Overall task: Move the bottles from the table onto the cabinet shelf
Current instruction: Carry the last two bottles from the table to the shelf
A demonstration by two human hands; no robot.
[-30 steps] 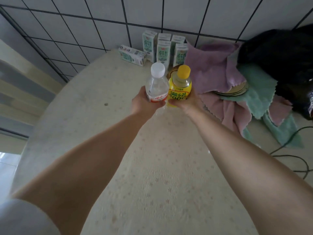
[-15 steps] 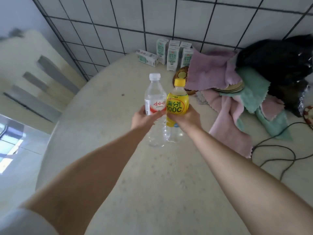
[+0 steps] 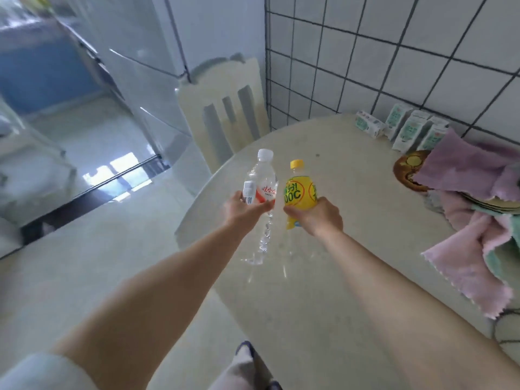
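Note:
My left hand (image 3: pixel 243 209) grips a clear water bottle (image 3: pixel 261 181) with a white cap and a red-and-white label. My right hand (image 3: pixel 316 215) grips a yellow drink bottle (image 3: pixel 298 190) with a yellow cap. Both bottles are upright, side by side, lifted above the left edge of the round cream table (image 3: pixel 323 277). A glass-fronted cabinet (image 3: pixel 135 88) stands to the left, blurred; its shelves are not clearly visible.
A cream chair (image 3: pixel 225 108) stands between table and cabinet. Several milk cartons (image 3: pixel 408 130) line the tiled wall. Pink, purple and green cloths (image 3: pixel 472 220) cover plates at the right. A cable (image 3: pixel 503 330) lies at the table's right edge. Pale floor (image 3: pixel 70 277) lies left.
The view has swung left toward the cabinet. Both hands have carried the bottles left, from over the table's middle to its left edge.

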